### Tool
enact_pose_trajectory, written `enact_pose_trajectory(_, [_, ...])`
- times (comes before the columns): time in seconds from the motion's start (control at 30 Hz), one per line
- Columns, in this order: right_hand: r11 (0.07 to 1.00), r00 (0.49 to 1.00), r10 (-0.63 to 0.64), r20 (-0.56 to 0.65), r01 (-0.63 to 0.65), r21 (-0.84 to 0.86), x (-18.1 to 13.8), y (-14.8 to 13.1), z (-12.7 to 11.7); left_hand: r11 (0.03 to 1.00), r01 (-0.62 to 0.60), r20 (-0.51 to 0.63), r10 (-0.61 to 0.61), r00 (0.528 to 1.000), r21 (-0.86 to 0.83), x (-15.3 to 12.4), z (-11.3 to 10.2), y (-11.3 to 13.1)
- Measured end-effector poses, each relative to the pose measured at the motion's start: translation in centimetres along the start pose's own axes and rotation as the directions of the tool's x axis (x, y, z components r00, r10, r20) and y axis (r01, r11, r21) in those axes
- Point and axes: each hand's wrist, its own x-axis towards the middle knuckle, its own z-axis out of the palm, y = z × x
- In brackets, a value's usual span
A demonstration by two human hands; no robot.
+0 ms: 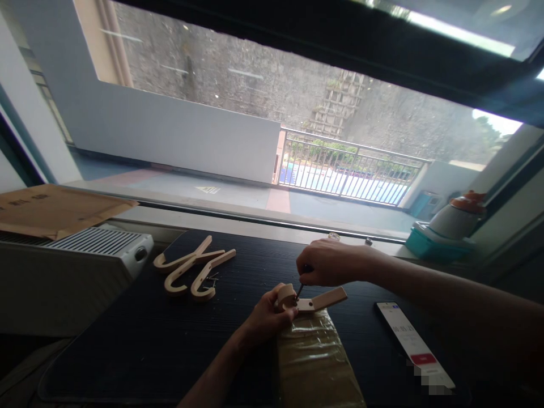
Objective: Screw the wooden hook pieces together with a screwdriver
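Note:
My left hand grips the curved end of a pale wooden hook, pressing it onto the end of a tape-wrapped cardboard box. A dark hole shows in the hook's flat part. Above it, my right hand is closed around the dark handle of a screwdriver. The shaft slants down to the hook beside my left fingertips; its tip is hard to make out. To the left lie several more wooden hooks, partly crossing, with a few screws by the nearest one.
A phone with a lit screen lies right of the box on the dark table. A white radiator with a brown envelope stands at left. A teal container sits on the sill at right, below a large window.

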Motion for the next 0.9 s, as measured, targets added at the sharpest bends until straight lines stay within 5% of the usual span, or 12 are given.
enact_pose_trajectory(0.9, [0.999, 0.999, -0.029, 0.038, 0.028, 0.028, 0.3, 0.13, 0.57, 0.997, -0.062, -0.025, 0.063, 0.998, 0.048, -0.05, 0.15, 0.4])
